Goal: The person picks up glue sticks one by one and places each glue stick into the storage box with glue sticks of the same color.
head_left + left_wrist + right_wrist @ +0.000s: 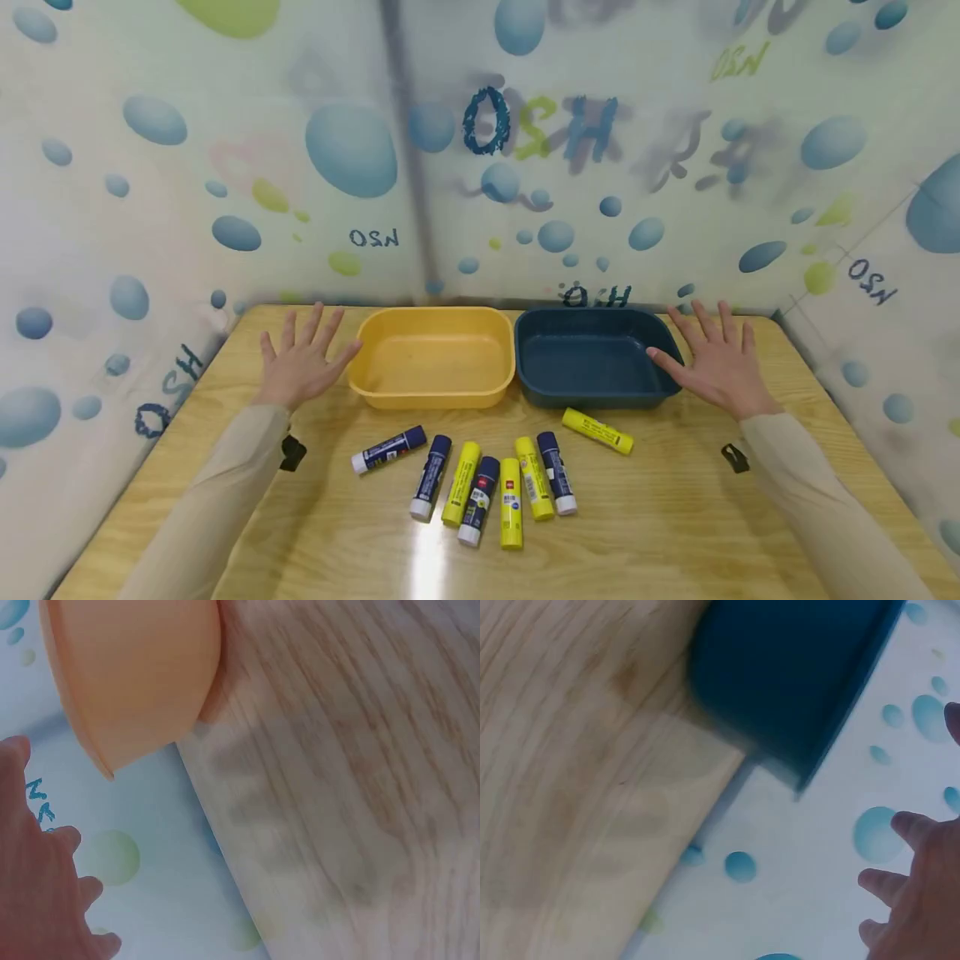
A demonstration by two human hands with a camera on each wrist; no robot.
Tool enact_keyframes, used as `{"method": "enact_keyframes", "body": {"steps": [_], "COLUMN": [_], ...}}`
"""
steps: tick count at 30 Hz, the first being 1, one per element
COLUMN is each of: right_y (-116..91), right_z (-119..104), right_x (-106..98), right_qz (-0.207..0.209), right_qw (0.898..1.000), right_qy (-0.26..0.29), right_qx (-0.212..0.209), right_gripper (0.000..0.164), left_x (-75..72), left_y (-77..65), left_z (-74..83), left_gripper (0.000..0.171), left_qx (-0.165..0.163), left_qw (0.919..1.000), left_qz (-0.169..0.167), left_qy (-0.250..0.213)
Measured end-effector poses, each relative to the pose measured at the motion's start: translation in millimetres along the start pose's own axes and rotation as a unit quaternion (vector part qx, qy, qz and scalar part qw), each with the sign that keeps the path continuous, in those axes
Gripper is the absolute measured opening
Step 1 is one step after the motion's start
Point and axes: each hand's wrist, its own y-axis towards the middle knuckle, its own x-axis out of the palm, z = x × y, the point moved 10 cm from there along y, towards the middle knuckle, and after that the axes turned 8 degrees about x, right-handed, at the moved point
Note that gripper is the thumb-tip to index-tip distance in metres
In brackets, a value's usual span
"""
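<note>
My left hand (302, 361) is spread with straight fingers at the left end of a yellow plastic tray (435, 400), holding nothing. On the other side, my right hand (716, 362) has its fingers spread beside a dark blue tray (600, 398), also holding nothing. Several glue sticks lie in front of the trays. Some are navy with white ends, such as the navy glue stick (388, 449) at the left; others are yellow, such as the yellow glue stick (597, 431) nearest the blue tray. The left wrist view shows the yellow tray's end (142, 675); the right wrist view shows the blue one's.
Both trays stand side by side near the back edge of the wooden table (645, 533). Behind it rises a pale wall covering (480, 217) printed with blue and green drops. A small black item (735, 457) shows at the right wrist, another (293, 452) at the left.
</note>
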Motion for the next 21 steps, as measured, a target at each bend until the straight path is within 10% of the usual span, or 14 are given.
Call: {"method": "enact_keyframes", "body": {"steps": [21], "right_y": [-53], "right_z": [-100], "right_x": [-32], "right_qz": [0.054], "right_qw": [0.985], "right_qy": [-0.019], "right_qx": [-0.161], "right_gripper": [0.081], "left_x": [10.1], "left_y": [15.2], "left_z": [0.3], "left_gripper": [0.085], "left_qx": [0.0], "left_qw": [0.995], "left_qz": [-0.059], "left_qy": [-0.081]}}
